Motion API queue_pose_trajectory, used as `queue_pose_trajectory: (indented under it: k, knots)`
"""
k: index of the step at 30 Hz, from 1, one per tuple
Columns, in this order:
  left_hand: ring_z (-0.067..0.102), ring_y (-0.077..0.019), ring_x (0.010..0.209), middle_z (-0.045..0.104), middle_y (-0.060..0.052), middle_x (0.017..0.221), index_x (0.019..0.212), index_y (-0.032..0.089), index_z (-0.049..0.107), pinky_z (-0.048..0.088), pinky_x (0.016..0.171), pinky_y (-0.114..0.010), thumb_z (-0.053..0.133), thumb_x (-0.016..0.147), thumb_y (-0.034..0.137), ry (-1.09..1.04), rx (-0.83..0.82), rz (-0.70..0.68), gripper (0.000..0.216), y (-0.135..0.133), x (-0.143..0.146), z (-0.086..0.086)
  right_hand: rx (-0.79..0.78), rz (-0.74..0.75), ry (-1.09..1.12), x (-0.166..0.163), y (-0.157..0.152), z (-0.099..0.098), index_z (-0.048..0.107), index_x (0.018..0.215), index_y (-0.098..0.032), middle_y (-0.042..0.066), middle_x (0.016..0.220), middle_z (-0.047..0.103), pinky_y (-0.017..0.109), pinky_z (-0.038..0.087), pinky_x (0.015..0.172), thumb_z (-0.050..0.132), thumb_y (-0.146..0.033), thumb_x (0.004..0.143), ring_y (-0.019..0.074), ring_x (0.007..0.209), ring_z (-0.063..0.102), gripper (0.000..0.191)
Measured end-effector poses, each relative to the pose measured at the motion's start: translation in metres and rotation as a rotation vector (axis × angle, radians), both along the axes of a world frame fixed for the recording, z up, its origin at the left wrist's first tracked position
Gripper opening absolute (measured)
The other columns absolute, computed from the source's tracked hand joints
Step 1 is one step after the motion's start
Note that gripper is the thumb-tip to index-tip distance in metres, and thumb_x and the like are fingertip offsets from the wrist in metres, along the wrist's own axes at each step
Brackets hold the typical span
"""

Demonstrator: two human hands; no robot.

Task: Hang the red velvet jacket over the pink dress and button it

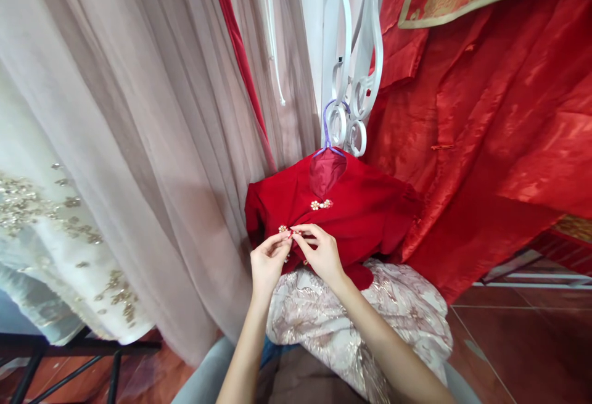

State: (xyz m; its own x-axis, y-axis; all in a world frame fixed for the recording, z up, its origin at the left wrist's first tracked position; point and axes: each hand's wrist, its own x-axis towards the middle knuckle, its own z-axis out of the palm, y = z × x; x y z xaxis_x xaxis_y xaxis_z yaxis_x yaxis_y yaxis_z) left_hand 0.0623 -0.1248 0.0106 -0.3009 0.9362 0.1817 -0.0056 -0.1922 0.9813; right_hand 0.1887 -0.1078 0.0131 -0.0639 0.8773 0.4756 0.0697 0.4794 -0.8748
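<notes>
A small red jacket (361, 206) hangs on a purple hanger (329, 129) hooked into a white scrolled metal rack (358, 92). Its upper gold flower clasp (321, 205) is fastened. My left hand (267, 262) pinches a second gold flower button (282, 229) on the jacket's front edge. My right hand (321, 253) pinches the red cloth right beside it, fingertips almost touching the left ones. A pale pink embroidered skirt (370, 324) spreads out below the jacket.
Pale pink sheer gowns (152, 145) hang on the left, one white with gold beading (55, 250). Shiny red satin garments (485, 132) hang on the right. Red floor tiles (522, 342) and a black rack base (69, 361) lie below.
</notes>
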Motion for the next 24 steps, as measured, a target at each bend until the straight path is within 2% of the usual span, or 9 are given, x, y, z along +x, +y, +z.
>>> queue_pose_trajectory:
  k: [3,7,10,14,16,20,24]
  knots:
    - [0.070,-0.0207,0.079,0.075,-0.009,0.086,0.089,0.012,0.073,0.057,0.079,-0.034,0.074,0.065,0.033,0.017,-0.016,-0.027,0.032,0.003,-0.003,0.001,-0.003,0.015,0.024,-0.001,0.004,-0.001,0.066,0.096,-0.019,0.006,0.096,0.068,0.030,0.059,0.080,0.055,-0.029,0.085,0.0156,0.089,0.067,0.017]
    - [0.069,-0.0193,0.076,0.074,-0.008,0.082,0.083,0.013,0.072,0.056,0.077,-0.033,0.073,0.066,0.035,0.039,0.035,-0.077,0.028,0.010,-0.005,0.000,-0.015,0.011,0.003,-0.003,0.009,-0.001,0.062,0.094,-0.019,0.005,0.095,0.069,0.029,0.059,0.075,0.057,-0.028,0.083,0.0154,0.086,0.067,0.015]
    - [0.067,-0.0176,0.077,0.071,-0.007,0.084,0.085,0.015,0.067,0.055,0.073,-0.030,0.071,0.070,0.038,0.080,0.117,-0.034,0.028,0.010,0.001,-0.006,-0.047,0.028,0.016,-0.001,0.008,-0.002,0.060,0.093,-0.019,0.005,0.093,0.070,0.029,0.058,0.073,0.058,-0.030,0.082,0.0157,0.085,0.067,0.016]
    - [0.064,-0.0151,0.076,0.066,-0.005,0.084,0.086,0.017,0.062,0.052,0.070,-0.025,0.066,0.076,0.041,0.148,0.163,0.189,0.027,-0.004,0.011,-0.026,-0.112,0.112,0.068,0.015,-0.005,-0.013,0.061,0.098,-0.020,0.006,0.099,0.069,0.030,0.058,0.077,0.057,-0.034,0.084,0.0173,0.094,0.066,0.020]
    - [0.062,-0.0147,0.074,0.065,-0.004,0.082,0.086,0.017,0.061,0.051,0.068,-0.024,0.063,0.078,0.044,0.149,0.123,0.296,0.028,-0.010,0.012,-0.041,-0.140,0.084,0.059,0.026,-0.014,-0.024,0.063,0.097,-0.021,0.007,0.101,0.069,0.031,0.059,0.077,0.055,-0.037,0.086,0.0180,0.096,0.066,0.021]
    - [0.063,-0.0172,0.074,0.068,-0.005,0.082,0.084,0.018,0.065,0.049,0.068,-0.027,0.063,0.077,0.045,0.255,-0.012,0.276,0.029,-0.015,0.006,-0.068,-0.190,-0.064,-0.032,0.043,-0.029,-0.046,0.064,0.091,-0.020,0.007,0.094,0.069,0.029,0.059,0.065,0.052,-0.036,0.087,0.0181,0.084,0.067,0.021]
    - [0.063,-0.0183,0.076,0.069,-0.007,0.089,0.089,0.019,0.068,0.050,0.070,-0.029,0.061,0.079,0.042,0.362,-0.001,0.247,0.027,-0.014,0.002,-0.079,-0.195,-0.049,-0.124,0.039,-0.033,-0.061,0.063,0.093,-0.020,0.007,0.094,0.067,0.028,0.059,0.063,0.052,-0.030,0.086,0.0173,0.084,0.066,0.016]
